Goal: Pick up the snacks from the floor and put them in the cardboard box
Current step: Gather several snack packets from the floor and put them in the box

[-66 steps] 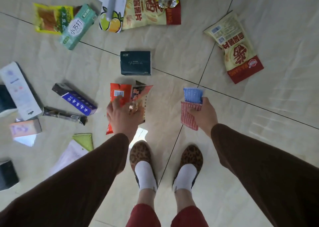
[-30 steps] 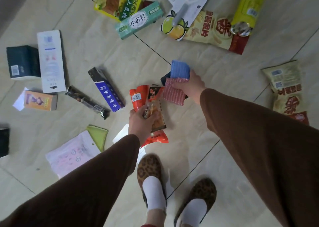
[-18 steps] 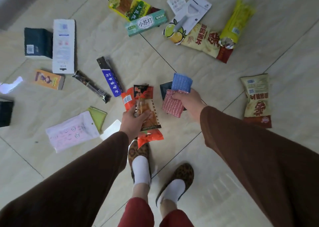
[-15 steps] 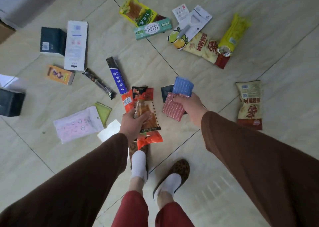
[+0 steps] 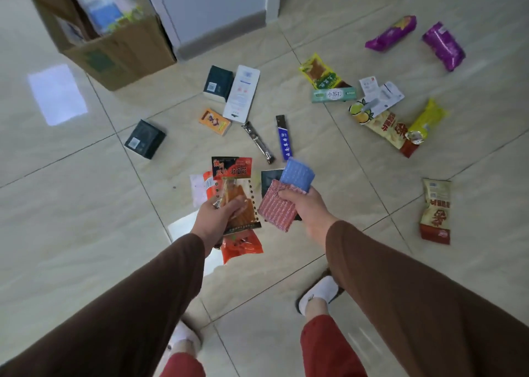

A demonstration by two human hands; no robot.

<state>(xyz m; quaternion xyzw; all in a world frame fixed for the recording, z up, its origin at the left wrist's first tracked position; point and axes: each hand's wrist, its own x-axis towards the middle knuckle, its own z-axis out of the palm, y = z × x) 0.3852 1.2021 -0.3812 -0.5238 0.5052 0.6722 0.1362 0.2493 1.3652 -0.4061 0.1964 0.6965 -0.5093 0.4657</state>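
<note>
My left hand (image 5: 219, 219) grips a fan of red snack packets (image 5: 233, 193), fingers curled round them; my right hand (image 5: 307, 209) pinches a red pad (image 5: 276, 209) and a blue pad (image 5: 297, 174) together, with a dark packet (image 5: 269, 177) behind them; the cardboard box (image 5: 114, 47) stands open, far left by the wall, things already inside; more snacks (image 5: 323, 74) lie scattered on the tiled floor (image 5: 86, 219) between.

The cardboard box (image 5: 114, 47) runs off the top edge, its contents a blur. A dark packet (image 5: 269, 179) hides mostly behind the red one (image 5: 276, 209) in the right hand (image 5: 310, 209). Both sleeves leave the bottom edge.
</note>
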